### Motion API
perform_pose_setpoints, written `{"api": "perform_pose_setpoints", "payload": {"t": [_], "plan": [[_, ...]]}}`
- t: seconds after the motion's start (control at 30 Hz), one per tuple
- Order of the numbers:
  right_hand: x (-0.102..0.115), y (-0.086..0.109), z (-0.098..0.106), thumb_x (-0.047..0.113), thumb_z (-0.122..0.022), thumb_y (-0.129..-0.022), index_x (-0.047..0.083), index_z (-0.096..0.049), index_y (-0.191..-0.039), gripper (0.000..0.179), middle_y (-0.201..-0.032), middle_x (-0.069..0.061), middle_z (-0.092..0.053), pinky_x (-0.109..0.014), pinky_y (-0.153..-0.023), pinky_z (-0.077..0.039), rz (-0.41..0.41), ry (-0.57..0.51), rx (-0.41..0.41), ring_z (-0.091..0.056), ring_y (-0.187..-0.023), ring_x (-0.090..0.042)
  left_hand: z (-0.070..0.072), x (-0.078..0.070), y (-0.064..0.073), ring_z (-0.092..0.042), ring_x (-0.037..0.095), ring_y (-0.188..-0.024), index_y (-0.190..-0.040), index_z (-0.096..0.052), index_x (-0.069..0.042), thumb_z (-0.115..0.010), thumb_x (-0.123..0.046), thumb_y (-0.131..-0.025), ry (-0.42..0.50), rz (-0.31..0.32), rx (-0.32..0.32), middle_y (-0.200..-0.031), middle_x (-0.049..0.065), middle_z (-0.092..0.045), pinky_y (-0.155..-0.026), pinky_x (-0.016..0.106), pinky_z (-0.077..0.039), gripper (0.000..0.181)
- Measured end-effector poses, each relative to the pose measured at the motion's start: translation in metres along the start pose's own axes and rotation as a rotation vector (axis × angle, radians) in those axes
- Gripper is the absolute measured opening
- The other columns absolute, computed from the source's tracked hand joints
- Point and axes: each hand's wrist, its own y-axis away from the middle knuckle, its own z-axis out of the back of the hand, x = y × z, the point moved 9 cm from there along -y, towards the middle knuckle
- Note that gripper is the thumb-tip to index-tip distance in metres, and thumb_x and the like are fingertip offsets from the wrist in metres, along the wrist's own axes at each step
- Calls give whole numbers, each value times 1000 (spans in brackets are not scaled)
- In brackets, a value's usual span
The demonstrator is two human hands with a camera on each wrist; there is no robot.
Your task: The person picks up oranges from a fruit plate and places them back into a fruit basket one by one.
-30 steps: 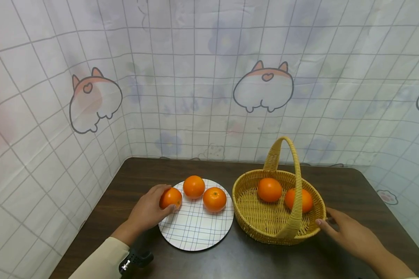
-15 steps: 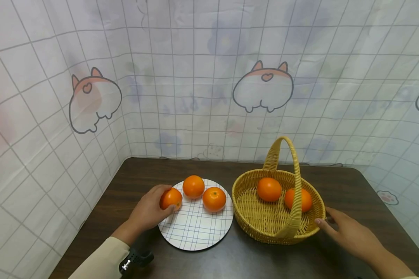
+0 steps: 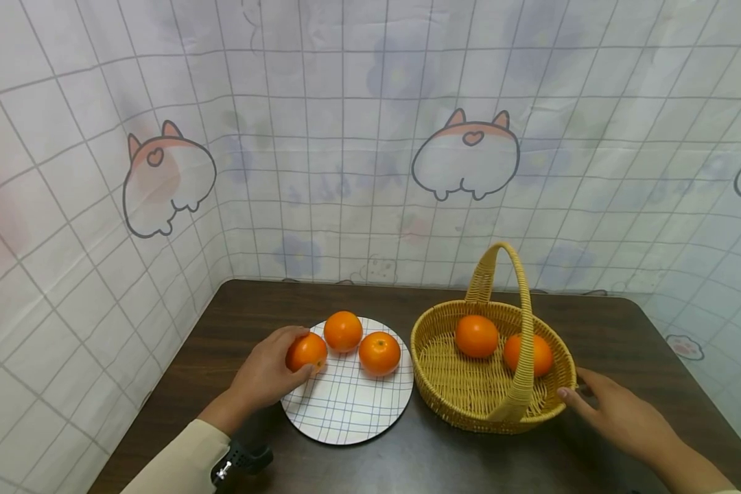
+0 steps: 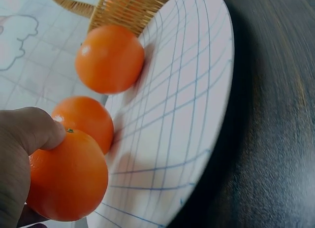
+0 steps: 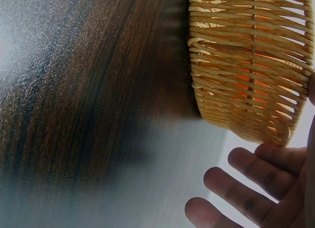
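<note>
**Gripping an orange (image 3: pixel 309 351) at left, touching a basket (image 3: pixel 453 412) at right**

A pale sleeve (image 3: pixel 179 456), a black device (image 3: pixel 241 461) beside its cuff, leads to the left hand (image 3: pixel 264 370). Its thumb and fingers curl round the orange at the left edge of the plate (image 3: pixel 346 408); whether the fruit rests there or hangs just above, I cannot tell. The left-wrist view shows a green stem mark near the thumb.

Farther right, a rear orange (image 3: pixel 343 331) and a nearer orange (image 3: pixel 379 353) sit on the white, blue-lined plate, near each other.

Next comes the basket, upright on the dark table (image 3: pixel 234 309), just beside the plate. Inside lie a left fruit (image 3: pixel 476 336) and a right fruit (image 3: pixel 543 355), the latter partly behind the tall handle (image 3: pixel 524 309).

Last, the right hand (image 3: pixel 630 415) touches the basket's right end, thumb at the rim, the other fingers extended and not wrapped round it.
</note>
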Motion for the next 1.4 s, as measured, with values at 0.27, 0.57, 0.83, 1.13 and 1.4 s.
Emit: {"api": "perform_pose_setpoints", "payload": {"t": [0.27,0.57,0.83,1.13,1.4], "plan": [[0,0,0,58,-48,-104,-10,-46,-144,79,-126,-31,-63,-69,-78,-50,0,3,-1,-61,-111,-51,6,-13,-2,-61,27,-118,-137,-60,-10,-85,-32,-83,3,-63,-28,-142,9,-57,-99,46,-53,64],[0,0,0,57,-48,-104,-11,-45,-144,79,-125,-31,-63,-69,-78,-51,4,-5,-3,-62,-110,-50,13,-34,-1,-61,29,-119,-137,-60,-8,-86,-26,-82,30,-105,-40,-141,10,-57,-98,46,-54,63],[1,1,0,58,-48,-104,-11,-45,-144,80,-126,-31,-62,-69,-79,-50,3,-4,2,-62,-110,-50,16,-50,-2,-60,30,-121,-137,-59,-7,-86,-26,-83,50,-131,-28,-142,9,-57,-99,46,-53,63],[0,1,0,57,-48,-104,-11,-45,-144,79,-127,-32,-61,-69,-80,-50,10,-5,-7,-61,-112,-52,16,-68,-4,-61,29,-119,-136,-59,-9,-85,-29,-83,65,-184,1,-143,6,-56,-96,43,-55,62],[0,1,0,57,-49,-104,-12,-46,-142,79,-126,-32,-62,-69,-80,-50,13,-2,-19,-61,-112,-52,16,-80,-3,-61,27,-119,-135,-60,-10,-86,-28,-83,86,-231,-7,-141,5,-58,-96,41,-55,61]]}}
